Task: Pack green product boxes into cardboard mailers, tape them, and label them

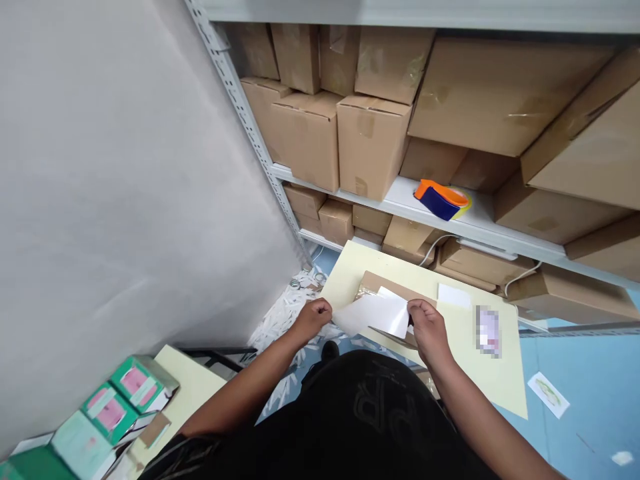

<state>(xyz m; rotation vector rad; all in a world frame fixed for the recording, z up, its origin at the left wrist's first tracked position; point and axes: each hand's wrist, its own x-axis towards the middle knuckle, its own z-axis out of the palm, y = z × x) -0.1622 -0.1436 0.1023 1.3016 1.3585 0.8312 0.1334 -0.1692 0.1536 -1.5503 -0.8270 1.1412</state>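
Note:
A glossy white sheet [373, 315] stretches between my two hands. My left hand [314, 318] is closed in a pinch at its left corner. At the sheet's right edge, my right hand [429, 328] grips it between thumb and fingers. Beneath the sheet lies a flat brown cardboard box [387, 283] with shiny clear tape at its left end; the sheet partly covers it. The box rests on a pale yellow table [500, 387]. Another white piece shows between the sheet and the box, and I cannot tell whether it is separate.
A phone-like item [488, 331], blurred out, and a white paper [454, 295] lie on the table's right half. Behind stands a shelf rack [350, 199] of cardboard boxes with an orange and blue tape dispenser [443, 199]. Paper strips [280, 320] litter the floor; green boxes [107, 410] stand lower left.

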